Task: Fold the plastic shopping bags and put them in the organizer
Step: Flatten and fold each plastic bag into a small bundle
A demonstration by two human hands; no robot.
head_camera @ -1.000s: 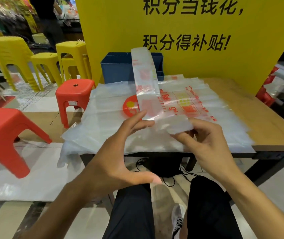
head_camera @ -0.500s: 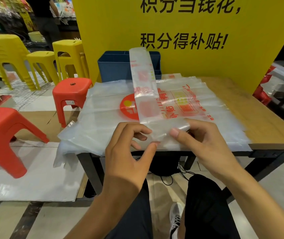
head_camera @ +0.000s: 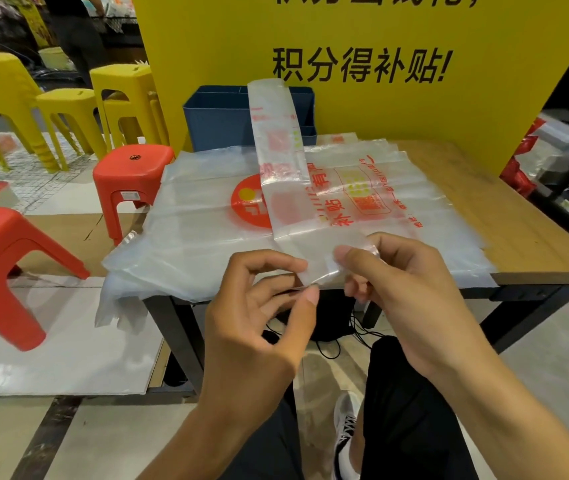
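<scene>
Folded bag strip (head_camera: 278,157) points away, lengthwise.

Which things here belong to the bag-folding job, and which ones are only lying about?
Part of the job:
- long folded strip of clear plastic bag with red print, its near end pinched by the left hand and right hand
- pile of flat clear plastic bags
- dark blue plastic organizer box

Just lying about:
- red plastic stools
- yellow plastic stools
- yellow sign board

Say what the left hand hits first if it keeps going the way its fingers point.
The left hand already pinches the near end of the folded bag strip; straight on, to its right, it likely meets the right hand next. Depth unclear.
</scene>
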